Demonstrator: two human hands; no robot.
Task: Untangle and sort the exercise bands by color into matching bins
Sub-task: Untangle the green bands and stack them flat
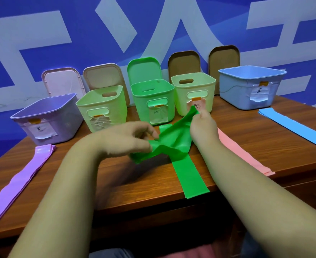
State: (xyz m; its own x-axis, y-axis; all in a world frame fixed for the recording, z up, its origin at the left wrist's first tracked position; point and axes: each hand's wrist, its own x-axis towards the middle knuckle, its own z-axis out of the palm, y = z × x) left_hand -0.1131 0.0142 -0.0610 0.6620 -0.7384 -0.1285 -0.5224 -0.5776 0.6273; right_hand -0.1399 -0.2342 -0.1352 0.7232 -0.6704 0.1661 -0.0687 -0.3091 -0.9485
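The crumpled green exercise band (174,140) is hanging just above the middle of the table, stretched loosely between the two hands. A flat green strip (188,175) is lying under it, running from in front of the green bin (151,101) to the table's front edge and drooping over it. I cannot tell whether it is a separate band.

Pink bands (242,151) are lying flat just to the right, a blue band (293,125) farther right in front of the blue bin (250,86), and a stack of purple bands (19,179) is trailing off the left side before the purple bin (43,118). A pale green bin (101,108) and a pale yellow bin (194,92) are flanking the green one. All five are standing open in a row, each wearing a taped paper label, with lids (144,68) leaning upright behind them.

The wooden table (265,146) is sitting against a blue wall (41,34) bearing large white shapes.

Both bare forearms are reaching forward from below. The left hand (129,138) is curling its fingers and pinching the band's lower left fold. The right hand (202,125), raised a little higher, is pinching the band's upper end in front of the pale yellow bin's label.
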